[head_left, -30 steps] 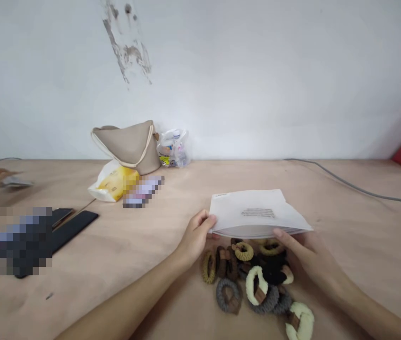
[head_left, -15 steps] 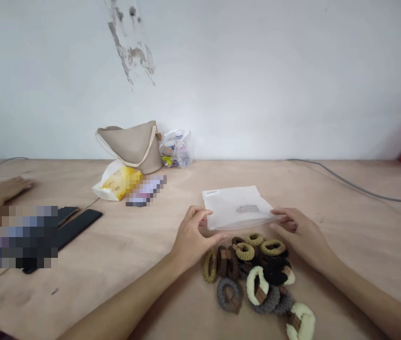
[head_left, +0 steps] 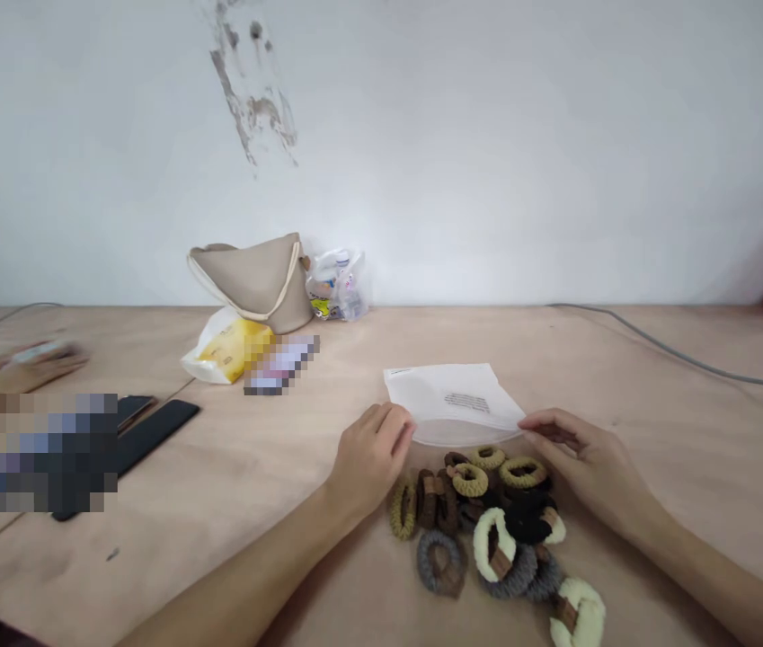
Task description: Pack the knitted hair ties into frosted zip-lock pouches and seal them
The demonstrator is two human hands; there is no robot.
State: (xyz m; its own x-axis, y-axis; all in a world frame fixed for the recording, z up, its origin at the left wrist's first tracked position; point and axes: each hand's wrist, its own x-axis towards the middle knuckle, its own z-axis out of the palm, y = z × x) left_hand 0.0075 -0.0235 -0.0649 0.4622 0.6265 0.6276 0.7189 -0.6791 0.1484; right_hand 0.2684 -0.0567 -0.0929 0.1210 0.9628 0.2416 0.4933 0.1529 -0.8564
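Left hand (head_left: 373,463): fingers loosely curled, tips at the left edge of a frosted plastic pouch (head_left: 452,400); whether they grip cannot be told. Right hand (head_left: 583,463): fingers together, narrow, at the pouch's right corner; grip likewise cannot be told. Pouch: flat on a plywood table (head_left: 219,512), printed text on its face, just beyond a heap of fabric hair ties (head_left: 482,530) in tan, brown, grey, black and cream. Farther off: taupe bucket bag (head_left: 246,283); co-worker's hand (head_left: 31,370) at far left
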